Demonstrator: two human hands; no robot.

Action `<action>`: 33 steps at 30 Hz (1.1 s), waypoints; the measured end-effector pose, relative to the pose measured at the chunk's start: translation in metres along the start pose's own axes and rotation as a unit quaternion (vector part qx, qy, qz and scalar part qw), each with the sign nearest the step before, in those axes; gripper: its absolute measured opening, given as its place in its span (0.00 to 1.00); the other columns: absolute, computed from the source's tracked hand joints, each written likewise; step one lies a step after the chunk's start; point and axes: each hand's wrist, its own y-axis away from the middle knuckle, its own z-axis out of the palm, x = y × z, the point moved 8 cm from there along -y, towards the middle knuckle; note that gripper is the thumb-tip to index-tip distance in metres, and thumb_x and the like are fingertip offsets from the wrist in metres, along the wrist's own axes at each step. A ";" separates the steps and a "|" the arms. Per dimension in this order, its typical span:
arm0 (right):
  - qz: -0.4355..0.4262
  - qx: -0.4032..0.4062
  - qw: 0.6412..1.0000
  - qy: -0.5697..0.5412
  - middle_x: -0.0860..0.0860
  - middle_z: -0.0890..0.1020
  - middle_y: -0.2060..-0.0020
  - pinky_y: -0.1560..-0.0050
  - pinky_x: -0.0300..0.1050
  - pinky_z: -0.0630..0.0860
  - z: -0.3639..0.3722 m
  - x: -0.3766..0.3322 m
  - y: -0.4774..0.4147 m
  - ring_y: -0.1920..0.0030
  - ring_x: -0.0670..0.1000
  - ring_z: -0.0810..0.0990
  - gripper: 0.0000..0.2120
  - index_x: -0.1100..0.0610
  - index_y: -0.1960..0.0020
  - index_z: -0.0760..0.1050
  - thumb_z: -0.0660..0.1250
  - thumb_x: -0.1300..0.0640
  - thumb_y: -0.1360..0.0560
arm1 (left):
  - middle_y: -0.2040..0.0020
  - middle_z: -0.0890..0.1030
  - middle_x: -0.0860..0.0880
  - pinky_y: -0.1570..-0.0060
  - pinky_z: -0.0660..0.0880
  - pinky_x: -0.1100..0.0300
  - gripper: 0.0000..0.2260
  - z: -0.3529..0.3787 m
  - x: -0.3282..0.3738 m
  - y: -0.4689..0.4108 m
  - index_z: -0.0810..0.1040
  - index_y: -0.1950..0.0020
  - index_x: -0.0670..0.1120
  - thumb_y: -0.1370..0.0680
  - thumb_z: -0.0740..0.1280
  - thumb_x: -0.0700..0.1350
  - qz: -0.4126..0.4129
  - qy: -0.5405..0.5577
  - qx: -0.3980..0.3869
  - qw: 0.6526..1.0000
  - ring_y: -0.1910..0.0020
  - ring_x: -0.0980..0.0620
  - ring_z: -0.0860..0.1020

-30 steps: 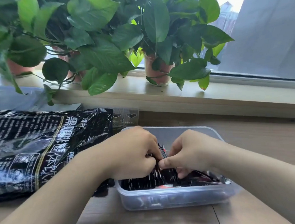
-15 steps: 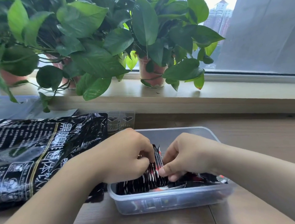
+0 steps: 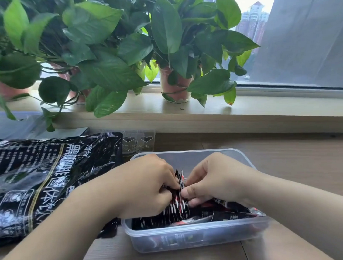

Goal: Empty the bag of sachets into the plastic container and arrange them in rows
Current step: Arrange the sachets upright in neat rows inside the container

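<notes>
A clear plastic container (image 3: 193,238) sits on the wooden table in front of me. Inside it, black sachets (image 3: 177,211) with red and white print stand on edge in a row at the left, and several more lie loose at the right (image 3: 229,211). My left hand (image 3: 143,187) is inside the container, its fingers pinching the row of upright sachets. My right hand (image 3: 214,179) meets it from the right, thumb and fingers closed on the same sachets. The large black bag (image 3: 43,178) with white and gold print lies flat to the left of the container.
A raised wooden windowsill (image 3: 205,114) runs behind the table, carrying potted leafy plants (image 3: 174,84) whose leaves hang over its edge. A clear plastic lid or tray (image 3: 138,140) lies behind the bag. Bare table (image 3: 296,163) extends to the right.
The upright sachets have risen a little between my fingers and the row looks tighter. Both hands stay pinched together in the container; the view has tilted slightly.
</notes>
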 end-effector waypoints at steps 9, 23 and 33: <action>0.014 -0.008 0.999 0.034 0.52 0.88 0.66 0.65 0.31 0.78 0.001 0.001 -0.001 0.68 0.45 0.87 0.03 0.60 0.57 0.85 0.78 0.62 0.29 | 0.38 0.80 0.62 0.37 0.71 0.58 0.25 0.000 0.005 0.002 0.83 0.38 0.58 0.33 0.61 0.46 0.021 -0.018 -0.002 1.000 0.39 0.60 0.72; -0.048 0.108 0.930 0.349 0.49 0.86 0.71 0.76 0.36 0.74 -0.053 -0.027 0.030 0.73 0.43 0.82 0.08 0.54 0.57 0.84 0.73 0.50 0.28 | 0.32 0.74 0.65 0.33 0.66 0.55 0.29 0.014 0.001 -0.006 0.75 0.31 0.66 0.27 0.59 0.40 0.013 -0.042 -0.091 0.995 0.35 0.63 0.66; -0.022 0.094 0.846 0.524 0.54 0.85 0.59 0.59 0.46 0.79 -0.033 -0.012 0.021 0.57 0.55 0.82 0.20 0.58 0.53 0.82 0.69 0.41 0.27 | 0.34 0.74 0.66 0.35 0.68 0.54 0.30 0.016 -0.003 -0.006 0.77 0.33 0.65 0.31 0.53 0.46 0.005 -0.049 -0.085 0.995 0.36 0.63 0.66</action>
